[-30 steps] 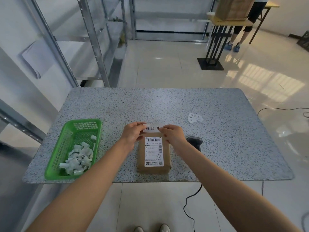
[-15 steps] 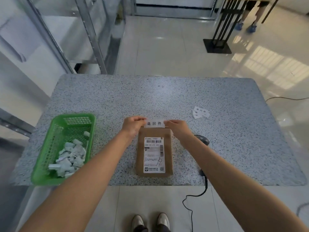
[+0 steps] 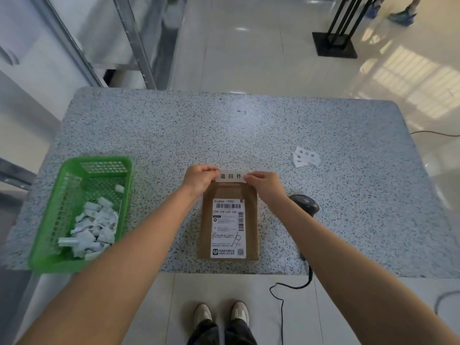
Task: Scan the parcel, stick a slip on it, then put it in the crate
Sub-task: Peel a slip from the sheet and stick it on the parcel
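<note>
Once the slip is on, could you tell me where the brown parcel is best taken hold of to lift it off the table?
Probably by its two long side edges, coming down from above. The brown parcel lies flat, long axis pointing away from the person, near the table front edge. Both sides are bare; the scanner sits apart on the right. Its far end is occupied by the slip, left hand and right hand.

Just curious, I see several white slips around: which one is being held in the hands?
The slip stretched between the left hand and right hand at the parcel's far edge; the spare slips lie loose on the table.
</note>
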